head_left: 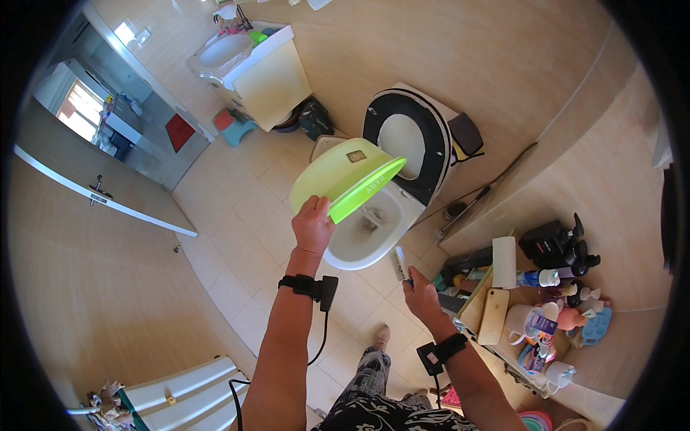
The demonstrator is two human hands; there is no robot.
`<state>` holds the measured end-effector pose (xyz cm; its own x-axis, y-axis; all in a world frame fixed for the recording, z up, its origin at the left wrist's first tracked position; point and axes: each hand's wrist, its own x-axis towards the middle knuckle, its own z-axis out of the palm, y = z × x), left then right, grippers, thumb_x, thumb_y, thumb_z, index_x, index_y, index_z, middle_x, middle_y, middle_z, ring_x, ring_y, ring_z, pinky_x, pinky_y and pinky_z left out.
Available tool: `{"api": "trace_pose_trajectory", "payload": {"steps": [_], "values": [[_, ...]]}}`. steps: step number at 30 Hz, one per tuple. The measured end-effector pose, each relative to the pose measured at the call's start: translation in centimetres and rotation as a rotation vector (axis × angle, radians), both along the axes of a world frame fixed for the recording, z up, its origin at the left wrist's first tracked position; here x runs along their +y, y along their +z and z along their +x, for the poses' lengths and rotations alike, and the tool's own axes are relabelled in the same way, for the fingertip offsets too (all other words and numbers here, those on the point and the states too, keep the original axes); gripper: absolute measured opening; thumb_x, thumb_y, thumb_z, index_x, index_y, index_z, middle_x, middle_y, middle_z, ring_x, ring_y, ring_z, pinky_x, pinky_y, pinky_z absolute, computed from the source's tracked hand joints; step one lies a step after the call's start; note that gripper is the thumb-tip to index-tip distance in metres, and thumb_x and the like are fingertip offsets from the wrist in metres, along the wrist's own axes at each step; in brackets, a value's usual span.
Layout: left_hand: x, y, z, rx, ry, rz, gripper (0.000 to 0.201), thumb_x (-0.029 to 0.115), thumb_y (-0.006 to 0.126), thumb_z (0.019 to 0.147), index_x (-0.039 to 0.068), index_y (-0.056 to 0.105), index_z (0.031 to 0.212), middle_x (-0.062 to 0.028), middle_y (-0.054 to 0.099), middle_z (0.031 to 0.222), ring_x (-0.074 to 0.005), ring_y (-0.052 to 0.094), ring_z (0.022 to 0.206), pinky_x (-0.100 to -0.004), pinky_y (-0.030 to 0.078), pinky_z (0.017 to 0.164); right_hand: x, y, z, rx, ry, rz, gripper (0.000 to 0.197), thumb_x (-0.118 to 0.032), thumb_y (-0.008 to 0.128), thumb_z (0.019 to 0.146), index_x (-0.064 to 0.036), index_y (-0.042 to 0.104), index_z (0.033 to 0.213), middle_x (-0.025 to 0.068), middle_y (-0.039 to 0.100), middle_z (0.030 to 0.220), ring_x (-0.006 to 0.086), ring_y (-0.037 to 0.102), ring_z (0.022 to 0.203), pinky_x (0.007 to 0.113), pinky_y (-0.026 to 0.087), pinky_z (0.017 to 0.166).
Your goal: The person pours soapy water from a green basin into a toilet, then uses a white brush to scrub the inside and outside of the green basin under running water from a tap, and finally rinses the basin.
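Observation:
My left hand [313, 226] grips the rim of a light green plastic basin [332, 172]. The basin is tipped on its side over the toilet bowl [351, 257], its bright green rim slanting toward the bowl. Whitish water shows in the bowl just below that rim. Closed around the handle of a scrubbing brush [399, 263] with pale bristles is my right hand [422, 293], to the right of the bowl's front. The brush points up and stays apart from the basin. Behind them the toilet seat and lid [374, 122] stand raised, with a dark cover on the seat.
On the right, a shelf holds bottles, a phone [494, 316], cups and a black pump bottle [550, 241]. A long-handled toilet brush [463, 213] leans by the wall. A washbasin cabinet [269, 86] and small stool [233, 127] stand far left, near an open door [108, 190].

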<state>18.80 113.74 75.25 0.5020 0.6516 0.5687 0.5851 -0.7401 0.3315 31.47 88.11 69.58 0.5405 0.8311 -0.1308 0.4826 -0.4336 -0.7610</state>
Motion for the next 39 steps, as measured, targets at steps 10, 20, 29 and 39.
{"api": "trace_pose_trajectory", "payload": {"steps": [10,20,29,39], "values": [[-6.9,-9.5,-6.6,-0.203,0.486,-0.708,0.016,0.002,0.055,0.064,0.004,0.057,0.080,-0.0159,0.062,0.073,-0.0357,0.060,0.071,-0.0392,0.047,0.064,-2.5,0.1,-1.7,0.338,-0.029,-0.071,0.031,-0.021,0.055,0.084,-0.0055,0.053,0.111,0.0206,0.061,0.081,0.0394,0.059,0.077,0.045,0.046,0.069],[-28.4,-16.4,-9.7,-0.150,0.157,-1.658,0.028,-0.004,0.060,0.060,-0.002,0.061,0.087,-0.0052,0.061,0.074,-0.0151,0.057,0.064,-0.0280,0.045,0.057,-23.8,-3.7,-6.1,0.597,-0.141,-0.445,0.028,-0.027,0.050,0.088,-0.0024,0.053,0.103,0.0154,0.062,0.069,0.0257,0.063,0.057,0.039,0.051,0.058],[-52.7,-13.1,0.0,0.300,-0.371,-1.939,0.037,-0.011,0.055,0.061,-0.006,0.057,0.097,-0.0131,0.062,0.088,-0.0257,0.061,0.077,-0.0323,0.051,0.073,-51.5,-1.5,-12.9,0.393,-0.824,-0.271,0.022,-0.025,0.051,0.088,-0.0051,0.053,0.097,0.0164,0.060,0.065,0.0303,0.061,0.057,0.043,0.048,0.057],[-82.1,-8.7,4.1,0.737,-0.995,-1.783,0.033,-0.009,0.058,0.065,-0.004,0.056,0.097,-0.0098,0.063,0.092,-0.0179,0.061,0.077,-0.0265,0.049,0.070,-71.9,2.1,-24.8,0.636,-1.713,0.287,0.023,-0.026,0.047,0.092,-0.0032,0.054,0.092,0.0047,0.059,0.069,0.0124,0.054,0.050,0.027,0.045,0.048]]}}
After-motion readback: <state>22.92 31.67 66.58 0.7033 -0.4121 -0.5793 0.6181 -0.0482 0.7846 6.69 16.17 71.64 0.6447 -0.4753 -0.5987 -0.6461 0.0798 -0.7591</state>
